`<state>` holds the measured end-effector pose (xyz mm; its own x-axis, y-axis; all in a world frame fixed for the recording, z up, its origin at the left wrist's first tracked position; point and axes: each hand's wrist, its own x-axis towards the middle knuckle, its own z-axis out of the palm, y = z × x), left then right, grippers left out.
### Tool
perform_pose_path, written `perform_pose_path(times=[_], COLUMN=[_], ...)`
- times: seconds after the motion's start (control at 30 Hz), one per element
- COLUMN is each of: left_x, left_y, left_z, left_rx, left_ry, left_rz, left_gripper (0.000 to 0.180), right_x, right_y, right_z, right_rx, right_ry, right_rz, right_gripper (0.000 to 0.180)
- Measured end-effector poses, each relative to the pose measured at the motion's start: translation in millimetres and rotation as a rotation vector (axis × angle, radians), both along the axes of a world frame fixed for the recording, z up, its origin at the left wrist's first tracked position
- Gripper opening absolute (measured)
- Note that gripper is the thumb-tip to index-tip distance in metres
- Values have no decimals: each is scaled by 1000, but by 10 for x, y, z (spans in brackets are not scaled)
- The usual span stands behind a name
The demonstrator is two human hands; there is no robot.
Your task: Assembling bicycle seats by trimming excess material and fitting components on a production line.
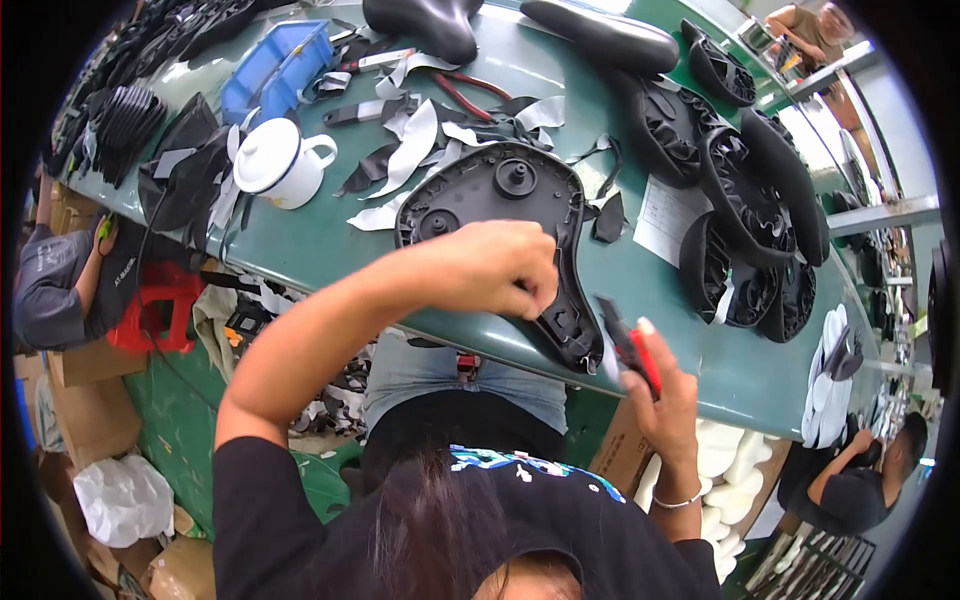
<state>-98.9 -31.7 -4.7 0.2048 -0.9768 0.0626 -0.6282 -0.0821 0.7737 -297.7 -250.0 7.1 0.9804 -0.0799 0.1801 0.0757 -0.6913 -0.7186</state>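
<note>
A black bicycle saddle [520,212] lies upside down at the table's near edge, its narrow nose toward me. Across its middle rests my left hand [497,268], fingers curled closed at the saddle's side; whatever they pinch is hidden. To the right of the nose, my right hand [668,392] grips a red and black utility knife [640,358], its dark end pointing away from me. The knife is apart from the saddle. Black and white fabric scraps [415,140] lie beyond the saddle.
Several saddles [755,190] are heaped at the right, by a paper sheet [663,222]. Red-handled pliers [465,95], a lidded white mug [285,165] and a blue bin [278,70] stand or lie farther off. White gloves [828,378] lie at the right edge. Other people work nearby.
</note>
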Motion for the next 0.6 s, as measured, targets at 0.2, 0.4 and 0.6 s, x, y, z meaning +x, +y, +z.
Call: perform_pose_path(times=[0.2, 0.4, 0.6], left_x=[264, 286, 319], left_y=[-243, -200, 45], left_z=[-70, -95, 174], left_rx=[208, 166, -239], left_ry=[200, 230, 285], left_rz=[32, 31, 398], left_gripper=[13, 15, 15], right_x=[334, 425, 160], right_y=[201, 195, -217], right_z=[3, 172, 416], right_rx=[-460, -708, -601], right_ry=[-5, 215, 495], right_rz=[316, 394, 401], right_gripper=[53, 58, 58])
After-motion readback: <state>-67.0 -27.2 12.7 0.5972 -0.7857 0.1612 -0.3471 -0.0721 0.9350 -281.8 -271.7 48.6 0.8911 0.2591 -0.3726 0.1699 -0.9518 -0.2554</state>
